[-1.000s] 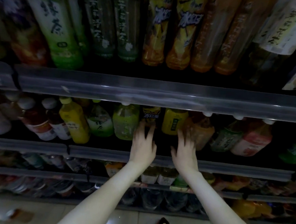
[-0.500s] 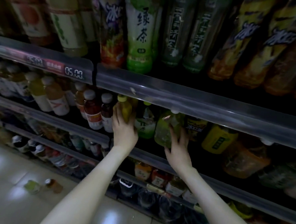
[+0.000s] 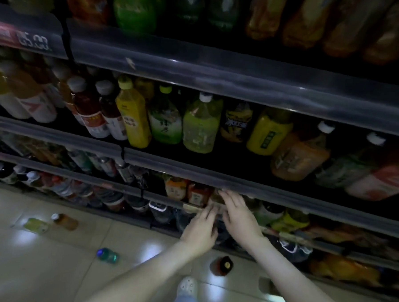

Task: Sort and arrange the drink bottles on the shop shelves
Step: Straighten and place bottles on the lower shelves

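The dim shop shelves hold rows of drink bottles. On the middle shelf stand a yellow bottle [image 3: 133,119], a green tea bottle [image 3: 165,123] and a pale green bottle [image 3: 201,125]. Both my hands have dropped to the shelf below. My left hand [image 3: 201,227] and my right hand [image 3: 239,213] lie side by side with fingers stretched out, reaching toward small bottles behind the shelf rail [image 3: 215,184]. The fingertips are blurred and partly hidden by the rail; I see nothing gripped. An orange-labelled bottle [image 3: 175,187] and a red-labelled bottle [image 3: 197,193] stand just left of my hands.
Several bottles lie on the tiled floor: a pale green one [image 3: 36,225], a brown one [image 3: 65,221], a blue-green one [image 3: 107,255] and a dark one [image 3: 221,265] near my white shoe [image 3: 188,286]. A price tag [image 3: 33,41] hangs on the upper rail.
Both hands let go of the middle-shelf bottles and dropped to the lower shelf. My view has tilted down, bringing the floor and the loose bottles into sight.
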The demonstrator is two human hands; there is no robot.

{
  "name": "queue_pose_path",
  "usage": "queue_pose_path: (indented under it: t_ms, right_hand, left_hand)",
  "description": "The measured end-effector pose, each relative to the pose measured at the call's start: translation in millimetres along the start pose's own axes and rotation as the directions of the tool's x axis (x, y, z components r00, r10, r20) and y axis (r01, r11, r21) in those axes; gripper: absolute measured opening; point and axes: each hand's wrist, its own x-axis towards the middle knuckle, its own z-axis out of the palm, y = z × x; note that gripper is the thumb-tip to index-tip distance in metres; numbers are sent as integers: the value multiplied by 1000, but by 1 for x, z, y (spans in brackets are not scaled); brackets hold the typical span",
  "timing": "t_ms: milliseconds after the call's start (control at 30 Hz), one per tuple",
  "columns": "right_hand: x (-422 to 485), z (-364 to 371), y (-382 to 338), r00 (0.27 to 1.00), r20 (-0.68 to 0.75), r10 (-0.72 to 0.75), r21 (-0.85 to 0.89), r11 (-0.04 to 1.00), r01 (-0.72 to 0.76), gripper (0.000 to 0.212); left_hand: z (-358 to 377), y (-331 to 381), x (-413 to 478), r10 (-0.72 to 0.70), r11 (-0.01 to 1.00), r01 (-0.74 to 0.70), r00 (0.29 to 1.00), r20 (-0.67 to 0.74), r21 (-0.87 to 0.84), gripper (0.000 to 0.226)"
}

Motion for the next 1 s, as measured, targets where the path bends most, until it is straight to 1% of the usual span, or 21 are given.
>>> queue_pose_path:
  t_ms: [67, 133, 233, 367, 433, 500, 600, 700, 767, 867, 1000]
  right_hand:
    - [-28, 8, 19, 999, 4, 37, -7, 999, -37, 53]
    - [-55, 18, 35, 991, 79, 111, -20, 994, -110, 51]
    - [-84, 47, 66, 957, 187, 221, 5, 974, -226, 50]
    - [-109, 102, 107, 910, 269, 315, 2, 945, -328, 49]
    - [-117, 132, 129, 872, 293, 392, -24, 915, -403, 49]
    - [-123, 169, 157, 841, 312, 441, -59, 893, -447, 49]
    - [-132, 234, 199, 811, 339, 477, -107, 876, -470, 52]
    - [-137, 299, 234, 781, 368, 505, -130, 859, -495, 54]
    - [-134, 339, 256, 779, 383, 496, -143, 865, -480, 55]
    - [-125, 396, 285, 785, 403, 471, -105, 876, -472, 56]
    - [-106, 464, 324, 770, 435, 467, -132, 879, -459, 65]
  left_hand:
    - [20, 11, -7, -41, 999, 41, 999, 29, -22, 62]
    - [39, 18, -15, -100, 995, 101, 992, 72, -23, 63]
    - [70, 19, -22, -145, 989, 147, 982, 121, -6, 65]
    - [125, 4, -24, -181, 983, 180, 970, 159, 21, 64]
    - [163, -10, -19, -176, 984, 174, 967, 185, 26, 64]
    - [204, -30, -9, -166, 986, 157, 963, 215, 58, 63]
    - [266, -65, 3, -177, 982, 153, 952, 251, 114, 63]
    - [320, -97, 13, -176, 982, 148, 947, 270, 120, 62]
    - [352, -117, 21, -173, 982, 144, 946, 273, 121, 62]
    - [395, -142, 31, -160, 985, 132, 945, 284, 113, 63]
    - [440, -174, 48, -157, 986, 130, 933, 324, 103, 65]
